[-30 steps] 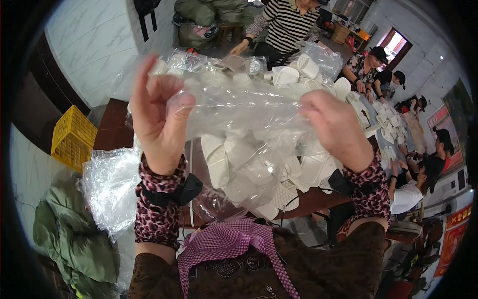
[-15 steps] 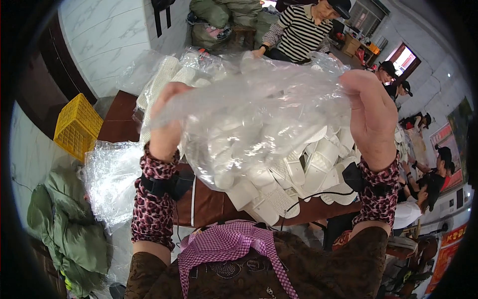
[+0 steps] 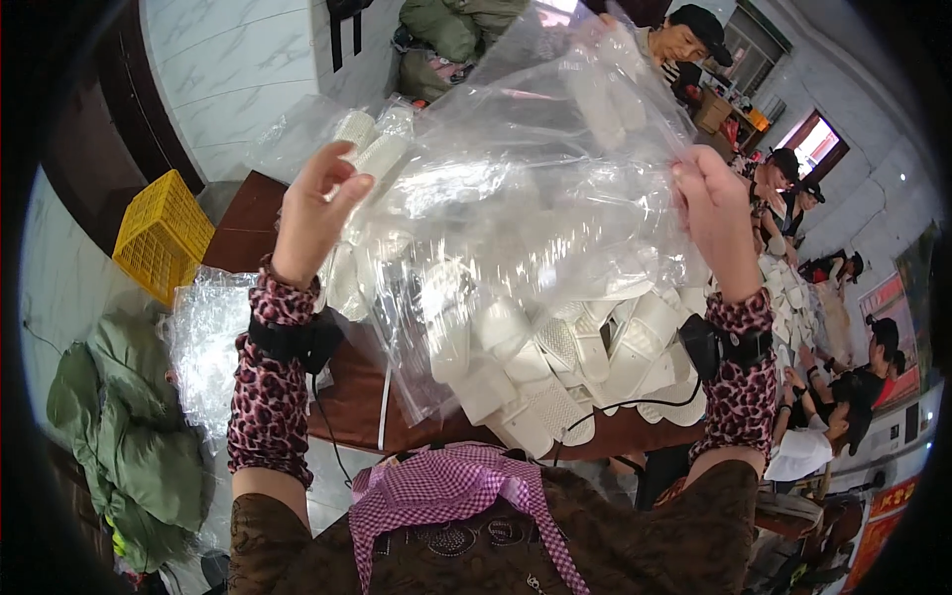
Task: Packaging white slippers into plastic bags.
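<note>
A large clear plastic bag (image 3: pixel 466 188) is spread in front of me above a heap of white slippers (image 3: pixel 557 409). My right hand (image 3: pixel 716 203) pinches the bag's right edge between thumb and fingers. To the left of the bag, my left hand (image 3: pixel 319 203) has its fingers curved and apart, with nothing between them. White textured slippers (image 3: pixel 382 154) in clear wrapping lie just beyond that hand. Through the bag, many slippers show only dimly. A person's hand (image 3: pixel 598 30) across the table is partly hidden behind raised plastic and white slippers.
Flat clear plastic bags (image 3: pixel 213 347) lie stacked left of the brown table (image 3: pixel 243 223). Beyond them stands a yellow crate (image 3: pixel 164 238); green sacks (image 3: pixel 139 426) sit below. Cables run from the black bands on my wrists. Several people work at the right.
The bag has gone from bunched to spread wide and upright. My left hand has let go of it and its fingers have parted. Across the table, the person has raised a hand with slippers.
</note>
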